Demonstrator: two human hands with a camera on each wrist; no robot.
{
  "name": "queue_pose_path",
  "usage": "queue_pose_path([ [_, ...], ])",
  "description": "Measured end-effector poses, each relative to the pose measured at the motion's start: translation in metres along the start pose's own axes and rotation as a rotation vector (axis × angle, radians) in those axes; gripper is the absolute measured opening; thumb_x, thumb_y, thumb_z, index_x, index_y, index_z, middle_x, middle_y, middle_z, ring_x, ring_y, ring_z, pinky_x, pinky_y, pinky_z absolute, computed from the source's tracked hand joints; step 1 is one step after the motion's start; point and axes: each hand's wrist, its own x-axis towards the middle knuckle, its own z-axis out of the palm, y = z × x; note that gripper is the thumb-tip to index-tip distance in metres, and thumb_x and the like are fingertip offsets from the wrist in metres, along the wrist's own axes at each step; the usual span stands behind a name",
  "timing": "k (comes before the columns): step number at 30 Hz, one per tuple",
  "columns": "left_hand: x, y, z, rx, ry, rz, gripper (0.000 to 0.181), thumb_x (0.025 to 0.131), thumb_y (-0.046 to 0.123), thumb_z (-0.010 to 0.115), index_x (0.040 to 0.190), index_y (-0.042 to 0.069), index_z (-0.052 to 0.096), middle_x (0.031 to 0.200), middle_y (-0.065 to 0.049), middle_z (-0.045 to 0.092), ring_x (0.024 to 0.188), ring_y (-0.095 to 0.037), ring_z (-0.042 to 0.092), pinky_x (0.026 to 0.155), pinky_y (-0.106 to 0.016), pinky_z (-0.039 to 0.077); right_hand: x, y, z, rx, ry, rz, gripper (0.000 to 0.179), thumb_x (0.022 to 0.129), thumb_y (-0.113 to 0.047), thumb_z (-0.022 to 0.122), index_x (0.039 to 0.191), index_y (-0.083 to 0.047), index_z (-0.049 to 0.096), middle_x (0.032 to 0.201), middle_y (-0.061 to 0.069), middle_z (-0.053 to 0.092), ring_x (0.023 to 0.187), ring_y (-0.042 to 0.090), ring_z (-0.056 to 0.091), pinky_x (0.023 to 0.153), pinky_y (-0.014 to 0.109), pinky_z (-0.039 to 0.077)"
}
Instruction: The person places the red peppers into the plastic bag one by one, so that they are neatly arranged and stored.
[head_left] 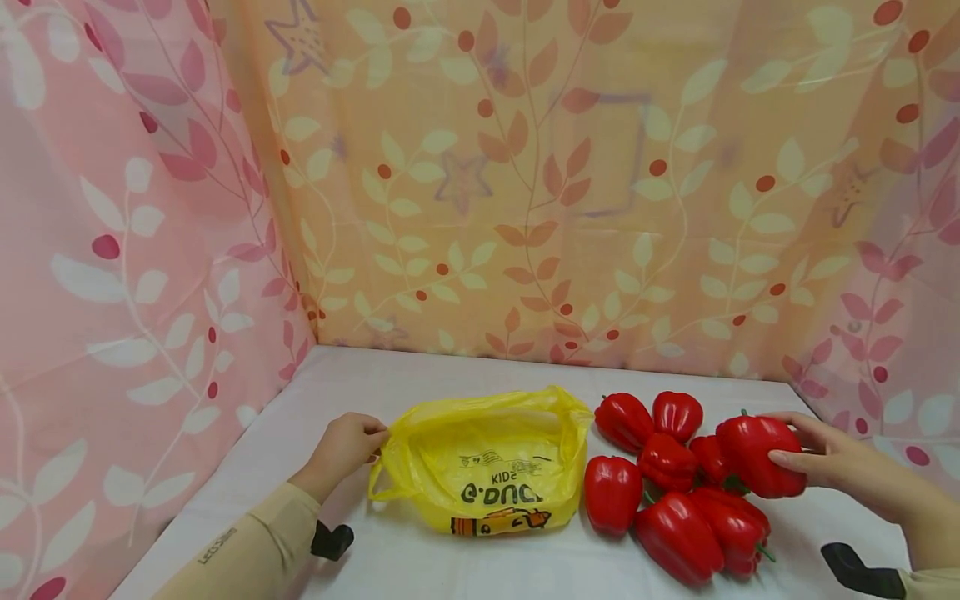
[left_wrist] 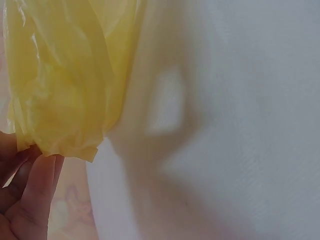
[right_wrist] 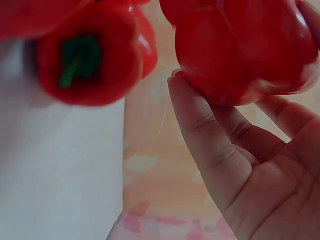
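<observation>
My left hand [head_left: 343,450] pinches the left edge of a yellow plastic bag [head_left: 495,479], which lies on its side on the white table with its mouth spread. The same bag [left_wrist: 65,75] fills the upper left of the left wrist view, fingertips at its rim. At the right, my right hand [head_left: 828,454] grips a red bell pepper [head_left: 759,454] above the rest of the pile. In the right wrist view, thumb and fingers curl round that pepper [right_wrist: 240,50]. Several more red bell peppers [head_left: 678,537] lie between the bag and my right hand.
The white tabletop [head_left: 405,575] runs back to a peach curtain [head_left: 525,208] with a leaf print. A pink curtain [head_left: 150,250] borders the left side. Black wrist mounts [head_left: 332,542] show below the hands.
</observation>
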Motion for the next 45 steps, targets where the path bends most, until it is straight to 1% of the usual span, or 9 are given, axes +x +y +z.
queue_pose_path([
  [7, 0.003, 0.0, 0.0, -0.116, -0.032, -0.078, 0.013, 0.086, 0.015, 0.062, 0.089, 0.006, 0.071, 0.076, -0.003, 0.064, 0.067, -0.015, 0.058, 0.064, -0.029, 0.054, 0.01, -0.025, 0.009, -0.008, -0.035, -0.043, 0.064, 0.088, -0.026, 0.057, 0.138, -0.006, 0.024, 0.128, 0.027, 0.042, 0.105, 0.029, 0.051, 0.076, 0.048, 0.05],
  [10, 0.004, 0.0, -0.001, -0.173, -0.034, -0.109, 0.015, 0.086, 0.017, 0.063, 0.09, 0.005, 0.07, 0.078, -0.004, 0.064, 0.069, -0.016, 0.059, 0.065, -0.029, 0.054, 0.015, -0.034, 0.016, 0.0, -0.028, -0.074, 0.062, 0.087, -0.025, 0.057, 0.137, -0.006, 0.025, 0.127, 0.026, 0.044, 0.106, 0.031, 0.051, 0.077, 0.047, 0.05],
  [15, 0.005, -0.001, 0.0, -0.249, -0.018, -0.123, 0.015, 0.085, 0.016, 0.063, 0.089, 0.003, 0.07, 0.077, -0.005, 0.064, 0.067, -0.016, 0.06, 0.065, -0.03, 0.055, 0.026, -0.049, 0.031, 0.009, -0.021, -0.109, 0.06, 0.086, -0.025, 0.059, 0.136, -0.009, 0.029, 0.125, 0.024, 0.046, 0.106, 0.032, 0.052, 0.078, 0.049, 0.049],
  [18, 0.005, -0.002, 0.001, -0.273, -0.011, -0.127, 0.014, 0.085, 0.014, 0.063, 0.089, 0.002, 0.07, 0.076, -0.004, 0.064, 0.066, -0.016, 0.06, 0.065, -0.03, 0.055, 0.033, -0.058, 0.04, 0.024, -0.035, -0.132, 0.059, 0.086, -0.025, 0.059, 0.136, -0.01, 0.031, 0.125, 0.024, 0.046, 0.106, 0.032, 0.051, 0.078, 0.047, 0.05],
  [24, 0.004, -0.001, 0.002, -0.286, -0.017, -0.137, 0.015, 0.086, 0.014, 0.063, 0.09, 0.002, 0.07, 0.079, -0.005, 0.064, 0.067, -0.016, 0.059, 0.065, -0.029, 0.054, 0.049, -0.074, 0.057, 0.037, -0.046, -0.148, 0.059, 0.087, -0.026, 0.06, 0.137, -0.013, 0.032, 0.124, 0.02, 0.049, 0.106, 0.031, 0.052, 0.079, 0.038, 0.051],
  [30, 0.002, -0.001, 0.004, -0.284, -0.014, -0.14, 0.015, 0.085, 0.015, 0.063, 0.089, 0.003, 0.07, 0.078, -0.005, 0.064, 0.066, -0.017, 0.059, 0.065, -0.029, 0.054, 0.064, -0.096, 0.074, 0.059, -0.069, -0.138, 0.064, 0.085, -0.031, 0.062, 0.138, -0.014, 0.03, 0.124, 0.016, 0.05, 0.105, 0.028, 0.053, 0.082, 0.039, 0.05],
  [33, 0.002, -0.001, 0.005, -0.279, -0.012, -0.142, 0.015, 0.085, 0.016, 0.063, 0.089, 0.003, 0.07, 0.078, -0.005, 0.064, 0.066, -0.017, 0.059, 0.065, -0.029, 0.054, 0.073, -0.108, 0.085, 0.095, -0.091, -0.134, 0.066, 0.084, -0.031, 0.064, 0.138, -0.014, 0.031, 0.124, 0.016, 0.049, 0.104, 0.027, 0.054, 0.082, 0.041, 0.05],
  [38, 0.0, -0.001, 0.005, -0.262, -0.015, -0.143, 0.015, 0.086, 0.017, 0.063, 0.09, 0.004, 0.07, 0.08, -0.005, 0.064, 0.068, -0.018, 0.06, 0.066, -0.029, 0.054, 0.088, -0.127, 0.107, 0.168, -0.12, -0.115, 0.065, 0.08, -0.03, 0.069, 0.134, -0.017, 0.036, 0.122, 0.014, 0.05, 0.099, 0.029, 0.056, 0.081, 0.042, 0.051],
  [45, -0.001, 0.002, 0.003, -0.239, -0.015, -0.129, 0.016, 0.086, 0.017, 0.063, 0.09, 0.004, 0.07, 0.08, -0.005, 0.064, 0.069, -0.018, 0.059, 0.065, -0.029, 0.054, 0.107, -0.147, 0.135, 0.162, -0.103, -0.112, 0.069, 0.073, -0.036, 0.075, 0.132, -0.023, 0.042, 0.118, 0.01, 0.053, 0.1, 0.027, 0.055, 0.08, 0.041, 0.051],
])
